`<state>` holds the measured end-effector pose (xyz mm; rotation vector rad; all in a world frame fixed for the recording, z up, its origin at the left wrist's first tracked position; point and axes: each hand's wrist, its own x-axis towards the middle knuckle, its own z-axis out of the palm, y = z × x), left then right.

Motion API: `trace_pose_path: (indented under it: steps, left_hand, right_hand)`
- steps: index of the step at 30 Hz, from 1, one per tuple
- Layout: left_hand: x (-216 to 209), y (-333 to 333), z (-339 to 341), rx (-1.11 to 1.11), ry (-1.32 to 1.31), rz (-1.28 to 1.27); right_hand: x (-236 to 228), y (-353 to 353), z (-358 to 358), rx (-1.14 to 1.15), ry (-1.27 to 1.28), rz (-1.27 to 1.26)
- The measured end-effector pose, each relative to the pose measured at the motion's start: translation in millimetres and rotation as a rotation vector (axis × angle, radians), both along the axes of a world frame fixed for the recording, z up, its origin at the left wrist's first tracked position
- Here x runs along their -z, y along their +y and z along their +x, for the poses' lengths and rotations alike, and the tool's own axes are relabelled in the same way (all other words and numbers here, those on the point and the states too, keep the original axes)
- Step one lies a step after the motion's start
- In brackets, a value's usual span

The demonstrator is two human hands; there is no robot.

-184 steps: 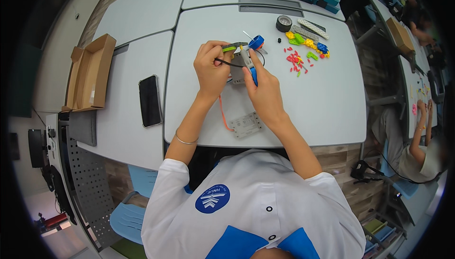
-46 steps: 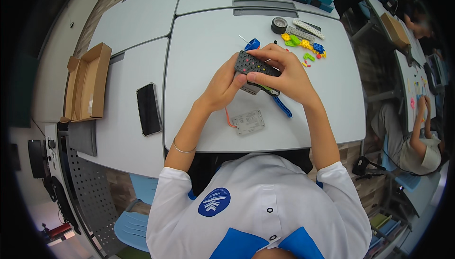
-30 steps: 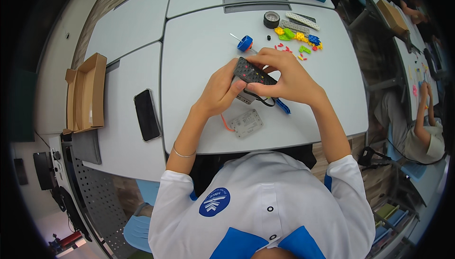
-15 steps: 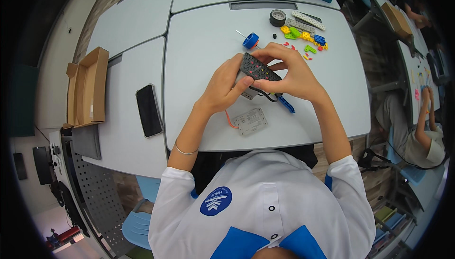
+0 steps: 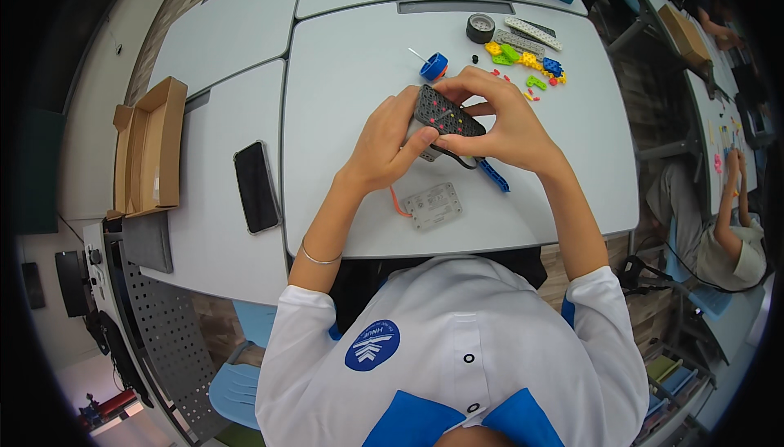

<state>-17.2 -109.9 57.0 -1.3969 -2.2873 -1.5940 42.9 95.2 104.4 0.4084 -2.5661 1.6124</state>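
Both hands hold a dark grey perforated block (image 5: pixel 445 113) with small coloured pegs in its holes, lifted above the grey table (image 5: pixel 351 79). My left hand (image 5: pixel 384 140) grips its left side and my right hand (image 5: pixel 498 124) covers its right side and top. A black cable and a blue beam (image 5: pixel 493 176) hang out below the block. A light grey perforated plate (image 5: pixel 433 206) with an orange wire lies on the table just below my hands.
Loose coloured pieces (image 5: pixel 527 63), a blue wheel (image 5: pixel 434 65), a black tyre (image 5: pixel 480 28) and grey beams lie at the far right. A black phone (image 5: pixel 255 185) and an open cardboard box (image 5: pixel 151 145) sit to the left. Another person (image 5: pixel 723 226) sits at the right.
Six seconds ago my hands worked on small parts near the coloured pieces. Since then they have taken up the dark block; over the last second it stays held with little movement.
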Motion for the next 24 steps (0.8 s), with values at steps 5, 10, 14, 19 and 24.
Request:
trace_pose_path:
  steps: [5, 10, 14, 19, 24]
  left_hand:
    - [-2.2, -1.1, 0.0, 0.019, -0.027, -0.006]
    - [-1.6, 0.1, 0.9, 0.068, -0.084, 0.036]
    - [-3.0, 0.7, 2.9, 0.070, -0.088, 0.041]
    - [-2.6, 1.2, 0.9, 0.025, -0.001, 0.019]
    - [-1.9, -0.5, 0.5, 0.015, 0.015, -0.016]
  right_hand:
    - [-3.1, 1.3, -0.6, -0.033, -0.030, -0.029]
    - [-5.1, 7.4, -2.3, -0.080, -0.072, -0.035]
    - [-4.7, 10.3, -3.0, -0.104, -0.084, -0.043]
    - [1.5, 7.3, -2.8, -0.060, -0.038, -0.060]
    - [0.6, 6.8, -4.4, -0.071, -0.059, -0.055]
